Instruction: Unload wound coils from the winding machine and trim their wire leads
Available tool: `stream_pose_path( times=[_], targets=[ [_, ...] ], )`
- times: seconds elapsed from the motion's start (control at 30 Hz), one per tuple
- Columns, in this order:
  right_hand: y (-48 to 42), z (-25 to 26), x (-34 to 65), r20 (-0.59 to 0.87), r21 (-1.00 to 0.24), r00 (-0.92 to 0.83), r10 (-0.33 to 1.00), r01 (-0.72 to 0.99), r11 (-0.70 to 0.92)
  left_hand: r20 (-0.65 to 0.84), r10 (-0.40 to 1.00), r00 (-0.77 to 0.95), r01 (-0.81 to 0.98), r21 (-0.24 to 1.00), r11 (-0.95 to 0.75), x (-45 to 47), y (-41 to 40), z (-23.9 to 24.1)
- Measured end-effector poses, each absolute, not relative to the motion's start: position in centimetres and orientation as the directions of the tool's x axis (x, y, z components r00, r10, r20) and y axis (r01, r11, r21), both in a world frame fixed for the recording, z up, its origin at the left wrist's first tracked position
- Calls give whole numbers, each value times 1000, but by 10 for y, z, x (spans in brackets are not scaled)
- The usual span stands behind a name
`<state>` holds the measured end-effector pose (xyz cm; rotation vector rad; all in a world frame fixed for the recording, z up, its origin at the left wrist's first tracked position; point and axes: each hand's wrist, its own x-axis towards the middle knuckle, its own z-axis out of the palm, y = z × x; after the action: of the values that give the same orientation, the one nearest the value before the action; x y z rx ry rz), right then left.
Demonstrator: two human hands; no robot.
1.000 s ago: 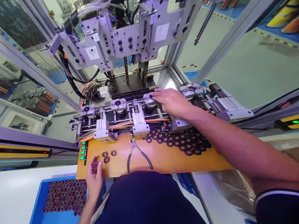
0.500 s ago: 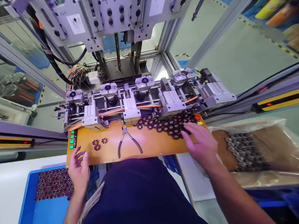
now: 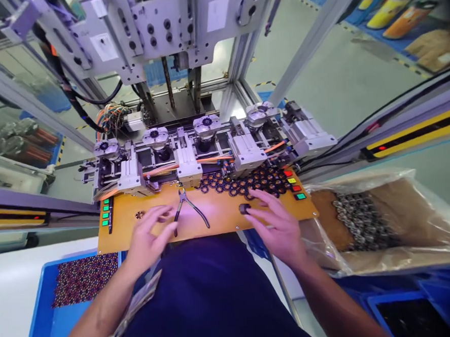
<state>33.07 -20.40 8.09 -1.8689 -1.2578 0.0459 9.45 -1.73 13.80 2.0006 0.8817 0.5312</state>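
Note:
My right hand (image 3: 280,228) has a small dark ring-shaped core (image 3: 245,209) at the tips of its thumb and fingers, just over the orange board (image 3: 221,224). My left hand (image 3: 146,244) is above the board's left half, its fingers apart and nothing visible in them. Beside its fingertips lie cutting pliers (image 3: 191,206) with dark handles spread. One small wound ring (image 3: 139,214) shows to the left of that hand; others near it are hidden. Behind my right hand, many dark ring cores (image 3: 234,187) are gathered along the board's back edge.
A machine with several clamping stations (image 3: 207,123) stands behind the board. At left is a blue tray (image 3: 67,330) of wound rings; at right, a plastic-lined box (image 3: 410,203) of metal cores. Colored buttons (image 3: 300,196) sit at the board's ends. Yellow-and-black sensor bars (image 3: 421,131) flank both sides.
My right hand has moved left from the pile, now with a dark core at its fingertips. My left hand has come up and right over the board. The view has shifted slightly.

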Motion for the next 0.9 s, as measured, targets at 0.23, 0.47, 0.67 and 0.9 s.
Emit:
stream_pose_path(
  times=[0.23, 0.47, 0.67, 0.9],
  targets=[
    [-168, 148, 283, 436, -871, 415, 798, 416, 260, -28, 483, 875, 9, 999, 40, 140, -48, 170],
    [-148, 146, 271, 314, -943, 340, 886, 223, 248, 140, 612, 779, 61, 953, -296, 123, -46, 167],
    [-120, 163, 349, 356, -864, 241, 903, 453, 220, 121, 796, 594, 274, 899, -341, 87, -27, 148],
    [-57, 172, 531, 517, -427, 220, 827, 904, 27, 24, 980, 196, 535, 835, -128, 6, -9, 93]
  ],
)
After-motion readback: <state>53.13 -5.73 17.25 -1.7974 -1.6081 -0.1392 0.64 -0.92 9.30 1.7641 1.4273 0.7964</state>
